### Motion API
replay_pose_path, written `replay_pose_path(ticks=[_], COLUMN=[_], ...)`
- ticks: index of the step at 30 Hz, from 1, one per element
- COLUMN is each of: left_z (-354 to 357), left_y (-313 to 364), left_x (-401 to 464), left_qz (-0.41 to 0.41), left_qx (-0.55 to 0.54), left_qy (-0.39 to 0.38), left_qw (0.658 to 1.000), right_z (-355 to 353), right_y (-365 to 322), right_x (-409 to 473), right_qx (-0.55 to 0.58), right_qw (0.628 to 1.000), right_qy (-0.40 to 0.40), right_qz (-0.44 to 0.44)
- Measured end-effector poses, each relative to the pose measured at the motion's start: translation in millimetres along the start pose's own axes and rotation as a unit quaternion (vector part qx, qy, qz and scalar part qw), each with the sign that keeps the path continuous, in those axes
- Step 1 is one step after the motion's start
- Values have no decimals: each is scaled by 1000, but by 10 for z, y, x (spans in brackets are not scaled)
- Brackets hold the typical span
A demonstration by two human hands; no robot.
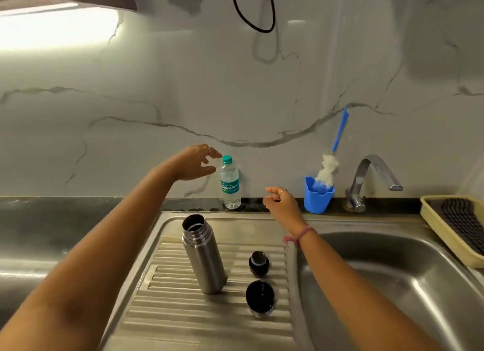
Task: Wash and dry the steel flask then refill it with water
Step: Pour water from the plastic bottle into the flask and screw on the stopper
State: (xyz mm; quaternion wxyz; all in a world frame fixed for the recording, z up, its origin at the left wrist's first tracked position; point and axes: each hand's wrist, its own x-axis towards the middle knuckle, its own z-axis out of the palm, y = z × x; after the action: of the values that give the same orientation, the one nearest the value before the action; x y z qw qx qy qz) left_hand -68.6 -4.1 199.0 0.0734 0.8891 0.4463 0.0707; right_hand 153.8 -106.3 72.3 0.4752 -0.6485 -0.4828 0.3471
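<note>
flask (pixel 204 256): upright on ribbed drainboard (pixel 167 293), mouth open, nothing touching it. Inside not readable from here, so dry or wet unknown.
stopper (pixel 258 263): loose on drainboard, just right of flask.
cap (pixel 260 296): loose on drainboard, nearer the camera than the stopper, close to sink (pixel 408 280) edge.
water bottle (pixel 230 182): upright at back of tabletop (pixel 52 219) against wall, green lid on, looks full.
left hand (pixel 195 164): fingers spread and relaxed, just beside bottle top, not yet gripping. Contact with bottle not certain.
right hand (pixel 279 199): fingers loosely curled, holding nothing, hovering right of bottle base.
likely step: refill, judging by open flask and reach for bottle.
risk 1: light bottle tipped by a sideways fingertip nudge, then falling forward onto the flask. Cause: grabbing high near the lid rather than round the body.
risk 2: flask knocked over by left forearm, which passes close above and left of it. Ribbed surface gives poor footing.
risk 3: spill on pouring. Narrow flask mouth, soft bottle gushing if squeezed.
risk 4: stopper or cap swept into sink by right wrist on the way back.
risk 5: wet hands slipping on bottle lid when unscrewing; wetness only a guess.
brush (pixel 326 171): in blue cup (pixel 317 197) beside tap (pixel 372 179), well apart from action.
</note>
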Motion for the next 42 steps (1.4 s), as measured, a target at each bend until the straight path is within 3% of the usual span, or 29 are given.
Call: replay_pose_path(ticks=[16,31,37,42], left_z=[659,760,377,-42], left_y=[-470,-438,-142,242], left_x=[1075,985,733,427], left_qz=[-3,-103,-69,-40], left_qx=[5,-136,-133,-142], left_qy=[-77,67,106,151], left_qw=[997,983,983,977], right_z=[559,424,203,14], right_y=[-74,24,-48,-217], right_x=[855,648,449,227], right_qx=[-38,32,119,126], right_qw=[999,998,990,991], right_qy=[-12,-24,-28,-46], right_qz=[22,55,73,23])
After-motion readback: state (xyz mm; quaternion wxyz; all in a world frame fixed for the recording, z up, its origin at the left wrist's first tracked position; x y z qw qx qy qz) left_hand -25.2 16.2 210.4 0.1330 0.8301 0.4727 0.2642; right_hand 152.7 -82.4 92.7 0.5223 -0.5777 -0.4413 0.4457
